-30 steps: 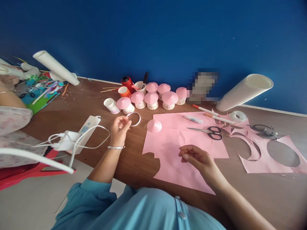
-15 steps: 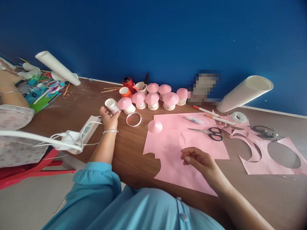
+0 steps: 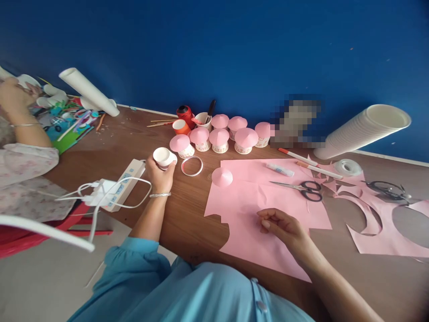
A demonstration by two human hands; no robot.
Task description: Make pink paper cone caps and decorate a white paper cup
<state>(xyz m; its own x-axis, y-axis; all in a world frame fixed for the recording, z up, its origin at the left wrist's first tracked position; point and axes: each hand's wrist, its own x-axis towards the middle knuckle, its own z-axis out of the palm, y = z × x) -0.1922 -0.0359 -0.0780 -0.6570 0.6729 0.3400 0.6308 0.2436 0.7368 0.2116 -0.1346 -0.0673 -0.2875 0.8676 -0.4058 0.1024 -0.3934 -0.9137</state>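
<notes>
Left of the frame's centre, the left hand (image 3: 161,180) wraps its fingers around the cup (image 3: 163,156), probably best held lightly; whether the right hand (image 3: 282,227), fingers curled, pinches anything, I cannot tell.

This looks like a shared craft workspace, though whether it belongs to a home, a school or a workshop cannot be told. A pink paper sheet (image 3: 241,230) lies beneath the person's right fingers (image 3: 272,213), with scissors (image 3: 301,187) and what looks like a glue stick (image 3: 280,170) beyond them and cut pink scraps (image 3: 377,237) to their right. Past the left fingers (image 3: 152,166), cone-roofed cups (image 3: 219,142) cluster near a blue wall (image 3: 214,53). Well left of those fingers, a second person's arm (image 3: 30,134) shows beside colourful craft bits (image 3: 72,129) on the same wooden table (image 3: 187,210).
</notes>
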